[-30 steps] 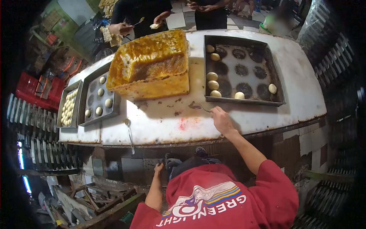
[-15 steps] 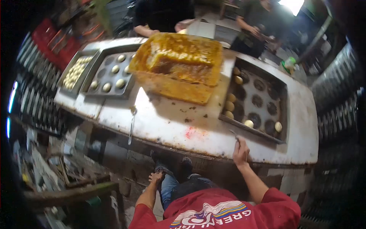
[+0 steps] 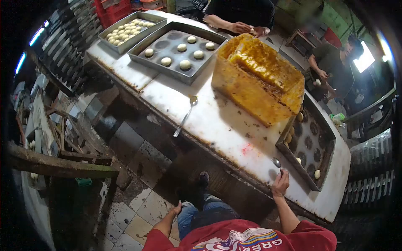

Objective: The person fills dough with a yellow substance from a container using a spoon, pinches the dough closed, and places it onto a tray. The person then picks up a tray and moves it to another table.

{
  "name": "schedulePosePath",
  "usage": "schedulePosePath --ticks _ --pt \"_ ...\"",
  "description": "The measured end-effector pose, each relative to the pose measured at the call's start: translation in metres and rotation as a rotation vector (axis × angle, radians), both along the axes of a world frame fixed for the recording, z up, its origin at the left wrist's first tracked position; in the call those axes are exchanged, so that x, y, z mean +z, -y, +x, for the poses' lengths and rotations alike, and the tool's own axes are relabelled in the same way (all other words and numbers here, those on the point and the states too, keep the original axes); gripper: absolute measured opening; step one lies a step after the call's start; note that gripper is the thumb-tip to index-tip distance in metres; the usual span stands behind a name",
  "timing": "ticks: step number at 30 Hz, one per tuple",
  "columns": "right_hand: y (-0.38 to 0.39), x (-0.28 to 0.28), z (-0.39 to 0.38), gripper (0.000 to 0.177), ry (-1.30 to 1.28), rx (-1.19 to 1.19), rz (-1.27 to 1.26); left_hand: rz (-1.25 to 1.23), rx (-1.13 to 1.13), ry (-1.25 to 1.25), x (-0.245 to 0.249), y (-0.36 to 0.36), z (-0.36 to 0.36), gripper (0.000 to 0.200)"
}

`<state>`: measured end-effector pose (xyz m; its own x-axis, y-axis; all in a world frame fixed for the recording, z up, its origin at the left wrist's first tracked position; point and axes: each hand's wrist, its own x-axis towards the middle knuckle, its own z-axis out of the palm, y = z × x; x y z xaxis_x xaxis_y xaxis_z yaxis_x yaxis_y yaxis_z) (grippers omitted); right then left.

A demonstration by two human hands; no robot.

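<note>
In the head view, my right hand (image 3: 280, 184) is closed round the handle of a metal spoon (image 3: 276, 163) at the table's near edge. Just beyond it is a deep tray (image 3: 299, 169) with round dark wells, and pale dough balls (image 3: 317, 174) along its side and corner. My left hand (image 3: 177, 208) hangs low beside my thigh, its visible finger stretched out and nothing seen in it. A second spoon (image 3: 184, 119) lies on the white table (image 3: 201, 129), its handle end by the edge.
A yellow-brown tub (image 3: 247, 92) with sticky brown paste stands mid-table. To its left are a welled tray (image 3: 159, 69) with several dough balls and a fuller tray (image 3: 121, 46). One person's hands (image 3: 247, 29) work behind the tub; another person (image 3: 331, 67) is at right.
My view has turned and shifted, so the table now slants down to the right and more of the left trays shows. My right hand still holds the spoon; my left remains low by my leg.
</note>
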<state>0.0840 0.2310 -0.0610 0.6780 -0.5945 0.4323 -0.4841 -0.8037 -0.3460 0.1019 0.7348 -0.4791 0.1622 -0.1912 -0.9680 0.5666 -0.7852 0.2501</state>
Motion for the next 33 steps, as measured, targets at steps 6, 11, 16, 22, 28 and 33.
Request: schedulePosePath --ticks 6,11,16,22,28,33 --pt "0.002 -0.014 -0.003 0.022 0.021 -0.03 -0.099 -0.21 0.139 -0.043 0.006 -0.034 -0.047 0.085" --pt "0.0 -0.012 -0.003 0.024 -0.058 -0.044 -0.102 -0.054 0.212 -0.046 0.026 -0.052 -0.061 0.093" --pt "0.005 -0.022 -0.005 0.025 -0.072 -0.086 -0.158 0.011 0.135 -0.104 0.078 -0.071 -0.037 0.094" --pt "0.004 -0.02 -0.006 0.026 -0.124 -0.099 -0.199 -0.05 0.1 -0.085 0.059 -0.064 -0.038 0.093" --pt "0.0 -0.027 -0.011 0.028 -0.052 -0.113 -0.141 -0.315 0.122 -0.294 0.026 -0.082 -0.041 0.088" --pt "0.008 -0.041 -0.021 0.04 -0.109 -0.155 -0.113 -0.32 0.276 -0.165 0.038 -0.06 -0.055 0.098"
